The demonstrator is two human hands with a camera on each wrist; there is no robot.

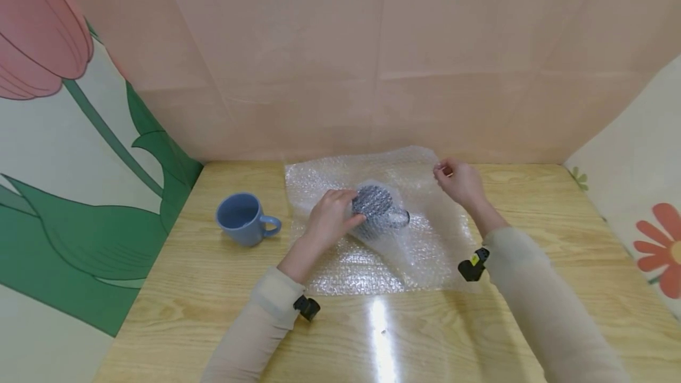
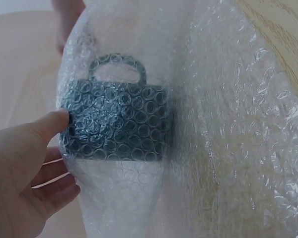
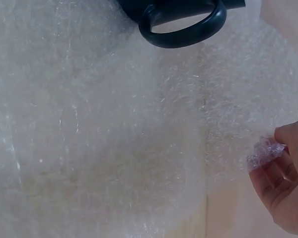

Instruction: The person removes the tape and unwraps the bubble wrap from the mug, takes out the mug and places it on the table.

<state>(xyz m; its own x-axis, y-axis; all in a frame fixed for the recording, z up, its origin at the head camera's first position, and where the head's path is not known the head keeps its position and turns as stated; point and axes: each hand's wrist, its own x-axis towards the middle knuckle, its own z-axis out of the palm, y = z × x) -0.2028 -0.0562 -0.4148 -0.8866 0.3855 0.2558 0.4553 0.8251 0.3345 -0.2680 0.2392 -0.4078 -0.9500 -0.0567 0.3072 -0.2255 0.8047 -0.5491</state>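
A sheet of bubble wrap (image 1: 351, 270) is spread on the wooden table, with one part folded over a dark blue mug (image 1: 372, 201). In the left wrist view the mug (image 2: 114, 121) shows through the bubbles, its handle pointing up in that picture. My left hand (image 1: 332, 217) grips the mug's side through the wrap, thumb on the near face and fingers behind. Off to the right, my right hand (image 1: 461, 183) pinches the sheet's far right corner, bunched between thumb and fingers in the right wrist view. There the mug's handle (image 3: 186, 34) sticks out uncovered.
A second blue mug (image 1: 239, 217) stands upright left of the sheet, handle toward it. The wooden table (image 1: 186, 312) meets a pink cloth backdrop (image 1: 330, 75) behind. Flower-patterned panels (image 1: 106, 241) flank both sides. Each wrist carries a small black camera (image 1: 307, 307).
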